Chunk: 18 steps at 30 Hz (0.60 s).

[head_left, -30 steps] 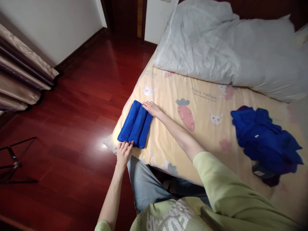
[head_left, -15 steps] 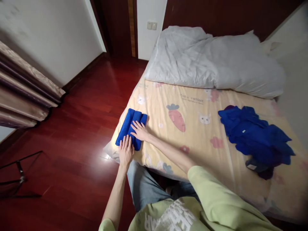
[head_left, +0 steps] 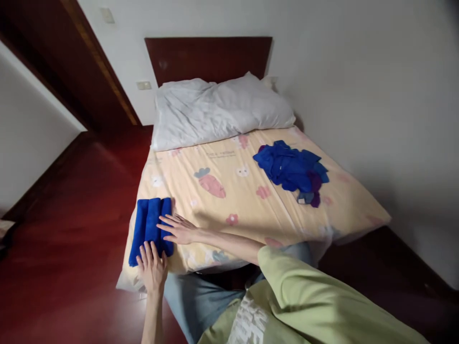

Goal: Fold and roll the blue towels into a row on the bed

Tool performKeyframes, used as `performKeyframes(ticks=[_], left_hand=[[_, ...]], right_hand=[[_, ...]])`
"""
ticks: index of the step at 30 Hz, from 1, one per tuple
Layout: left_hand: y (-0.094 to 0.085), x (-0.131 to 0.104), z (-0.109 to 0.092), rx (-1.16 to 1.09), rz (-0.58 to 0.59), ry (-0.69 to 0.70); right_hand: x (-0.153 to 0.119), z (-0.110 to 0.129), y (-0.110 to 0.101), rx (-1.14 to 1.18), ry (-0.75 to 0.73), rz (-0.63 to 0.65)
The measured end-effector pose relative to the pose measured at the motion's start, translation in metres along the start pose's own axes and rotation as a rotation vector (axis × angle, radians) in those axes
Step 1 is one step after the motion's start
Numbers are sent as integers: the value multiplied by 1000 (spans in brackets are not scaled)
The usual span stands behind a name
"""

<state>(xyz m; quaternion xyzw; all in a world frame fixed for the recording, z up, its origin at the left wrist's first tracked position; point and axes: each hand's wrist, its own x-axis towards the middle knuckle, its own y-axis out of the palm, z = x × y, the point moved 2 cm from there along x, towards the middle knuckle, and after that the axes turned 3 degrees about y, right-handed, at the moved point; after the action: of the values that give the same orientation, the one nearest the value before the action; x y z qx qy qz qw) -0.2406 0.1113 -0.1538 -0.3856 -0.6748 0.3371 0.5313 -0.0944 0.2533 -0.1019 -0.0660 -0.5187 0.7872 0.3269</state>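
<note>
Folded blue cloth (head_left: 152,220), possibly towels, lies in long parallel rolls or folds at the near left corner of the bed. My left hand (head_left: 152,267) rests on its near edge with fingers stretched out. Over the cloth's right side is my right hand (head_left: 179,230), its fingers spread; whether it touches the cloth I cannot tell. Neither hand grips anything. Farther right on the bed sits a crumpled heap of blue cloths (head_left: 290,167), with purple and grey-blue pieces showing at its lower right.
The bed (head_left: 215,210) wears a pale yellow sheet printed with carrots, cats and flowers. A rumpled white quilt or pillow (head_left: 218,107) lies against the dark headboard (head_left: 211,57). Dark red floor (head_left: 71,239) runs along the left; a white wall (head_left: 366,105) stands on the right.
The view has swung to the right and up, so the whole headboard shows. My right hand has drawn back toward the folded cloth's right edge. My left hand stays at its near edge.
</note>
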Motion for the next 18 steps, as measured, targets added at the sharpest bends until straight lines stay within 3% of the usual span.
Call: performKeyframes(ticks=[3,5,8,11,14,16,18], left_hand=[[-2,-1,-30,-56,-9,63],[7,-14,-62,-151,4,138],[33,-58,-129,-343,105,259],[57,-113,-198,-492,329,330],[66,-143,-239,-643,623,512],[65,-142,-239,-663,732,495],[62,-133,-221,-635,718,366]], right_hand=[[-85,-39,-32,76,73,-75],[-149,-80,-52,109,238,-138],[-246,-148,-83,109,517,-274],[-323,-204,-120,43,774,-441],[-364,-244,-161,-17,889,-539],[-371,-267,-185,-32,948,-579],[-366,-292,-204,-28,1040,-611]])
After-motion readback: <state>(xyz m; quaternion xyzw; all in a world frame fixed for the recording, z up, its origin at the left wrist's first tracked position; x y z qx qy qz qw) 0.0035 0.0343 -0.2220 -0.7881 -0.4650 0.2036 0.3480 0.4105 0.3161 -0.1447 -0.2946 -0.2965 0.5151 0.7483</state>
